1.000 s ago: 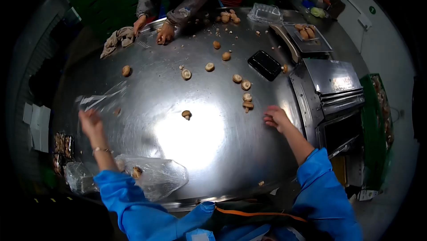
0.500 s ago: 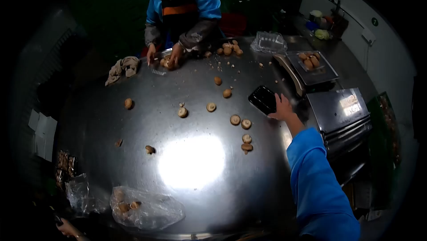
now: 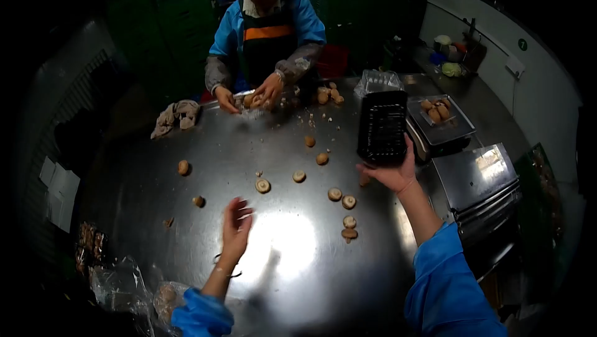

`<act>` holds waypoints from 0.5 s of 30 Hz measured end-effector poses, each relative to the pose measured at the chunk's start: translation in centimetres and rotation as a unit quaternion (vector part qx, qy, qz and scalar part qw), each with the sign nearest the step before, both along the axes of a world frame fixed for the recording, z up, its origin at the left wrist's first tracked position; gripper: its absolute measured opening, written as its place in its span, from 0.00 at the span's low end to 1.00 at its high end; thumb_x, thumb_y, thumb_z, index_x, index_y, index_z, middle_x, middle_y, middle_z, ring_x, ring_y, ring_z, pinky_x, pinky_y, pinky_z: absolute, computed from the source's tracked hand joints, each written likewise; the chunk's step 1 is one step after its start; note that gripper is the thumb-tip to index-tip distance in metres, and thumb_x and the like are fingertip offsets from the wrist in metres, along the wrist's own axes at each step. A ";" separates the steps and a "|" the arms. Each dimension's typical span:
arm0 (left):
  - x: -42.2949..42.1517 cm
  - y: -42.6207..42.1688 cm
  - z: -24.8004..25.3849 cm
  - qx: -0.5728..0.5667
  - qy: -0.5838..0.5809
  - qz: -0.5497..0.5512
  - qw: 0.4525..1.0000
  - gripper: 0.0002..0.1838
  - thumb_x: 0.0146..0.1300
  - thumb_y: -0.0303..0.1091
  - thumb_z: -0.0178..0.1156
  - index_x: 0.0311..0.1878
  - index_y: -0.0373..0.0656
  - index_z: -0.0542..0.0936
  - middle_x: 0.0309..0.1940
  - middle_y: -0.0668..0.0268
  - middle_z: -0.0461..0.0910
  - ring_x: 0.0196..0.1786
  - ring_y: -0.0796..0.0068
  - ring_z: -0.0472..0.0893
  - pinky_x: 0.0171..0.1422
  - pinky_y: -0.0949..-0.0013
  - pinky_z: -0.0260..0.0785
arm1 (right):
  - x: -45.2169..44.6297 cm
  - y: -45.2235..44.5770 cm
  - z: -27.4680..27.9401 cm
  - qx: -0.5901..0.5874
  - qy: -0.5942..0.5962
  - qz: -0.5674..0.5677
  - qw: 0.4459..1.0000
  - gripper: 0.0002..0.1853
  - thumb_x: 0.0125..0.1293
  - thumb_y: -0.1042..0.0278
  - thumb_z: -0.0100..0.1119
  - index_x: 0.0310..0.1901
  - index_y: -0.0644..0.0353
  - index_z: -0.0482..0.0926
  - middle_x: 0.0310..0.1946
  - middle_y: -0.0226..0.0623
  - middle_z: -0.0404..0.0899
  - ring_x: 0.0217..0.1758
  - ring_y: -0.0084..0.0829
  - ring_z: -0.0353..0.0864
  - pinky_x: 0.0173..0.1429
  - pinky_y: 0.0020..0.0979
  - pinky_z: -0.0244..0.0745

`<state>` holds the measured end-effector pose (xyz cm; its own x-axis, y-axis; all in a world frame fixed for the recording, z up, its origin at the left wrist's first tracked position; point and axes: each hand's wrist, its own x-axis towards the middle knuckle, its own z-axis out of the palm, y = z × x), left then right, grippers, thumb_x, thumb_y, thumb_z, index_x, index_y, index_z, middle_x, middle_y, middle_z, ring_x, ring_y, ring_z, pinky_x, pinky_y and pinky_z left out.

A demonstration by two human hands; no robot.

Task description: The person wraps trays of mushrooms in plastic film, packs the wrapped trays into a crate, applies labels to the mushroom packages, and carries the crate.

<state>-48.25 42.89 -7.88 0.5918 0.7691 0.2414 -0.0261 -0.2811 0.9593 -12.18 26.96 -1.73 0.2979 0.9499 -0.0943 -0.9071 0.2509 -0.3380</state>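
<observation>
My right hand (image 3: 398,172) grips the lower end of a black plastic tray (image 3: 382,127) and holds it tilted up above the metal table. My left hand (image 3: 236,228) hovers over the table's left middle, empty, with its fingers apart and slightly bent. Close to it are a small brown mushroom (image 3: 198,201) and a pale-bottomed mushroom (image 3: 263,185). Between my hands lie more loose mushrooms, among them one (image 3: 299,176) with its underside up and a pair (image 3: 334,194) nearer my right hand. A tipped mushroom (image 3: 349,234) shows its stem.
Across the table a co-worker's hands (image 3: 267,91) handle mushrooms in a clear container. At right, a scale (image 3: 463,132) bears a pack of mushrooms, beside stacked metal trays (image 3: 476,166). A cloth (image 3: 176,118) lies far left; a plastic bag (image 3: 166,296) with mushrooms lies near left.
My right hand has lifted the black tray off the table and tilted it up. My left hand has come in over the table from the lower left.
</observation>
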 end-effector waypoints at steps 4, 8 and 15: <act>3.8 -11.8 0.3 -0.496 -0.125 -0.161 0.844 0.32 0.60 0.26 0.57 0.65 0.42 0.55 0.57 0.58 0.66 0.55 0.71 0.71 0.55 0.69 0.67 | -15.9 -9.5 -4.8 -0.102 0.017 0.223 0.969 0.37 0.61 0.36 0.44 0.65 0.51 0.56 0.62 0.44 0.60 0.62 0.45 0.63 0.62 0.57 0.58; -4.6 -14.7 -6.7 -0.344 0.123 -0.063 0.929 0.19 0.56 0.22 0.58 0.53 0.35 0.72 0.44 0.64 0.77 0.47 0.76 0.75 0.53 0.74 0.67 | -27.5 -20.9 -11.5 -0.366 -0.313 0.348 0.805 0.33 0.65 0.43 0.44 0.65 0.57 0.56 0.61 0.44 0.63 0.61 0.37 0.65 0.62 0.38 0.63; -8.1 -8.2 1.9 0.309 0.434 -0.162 0.830 0.48 0.43 0.48 0.70 0.66 0.45 0.57 0.64 0.50 0.56 0.67 0.49 0.54 0.67 0.50 0.49 | -26.9 -25.4 -13.4 -0.482 -0.343 0.107 0.800 0.41 0.58 0.64 0.61 0.67 0.55 0.47 0.60 0.52 0.59 0.58 0.39 0.68 0.51 0.35 0.72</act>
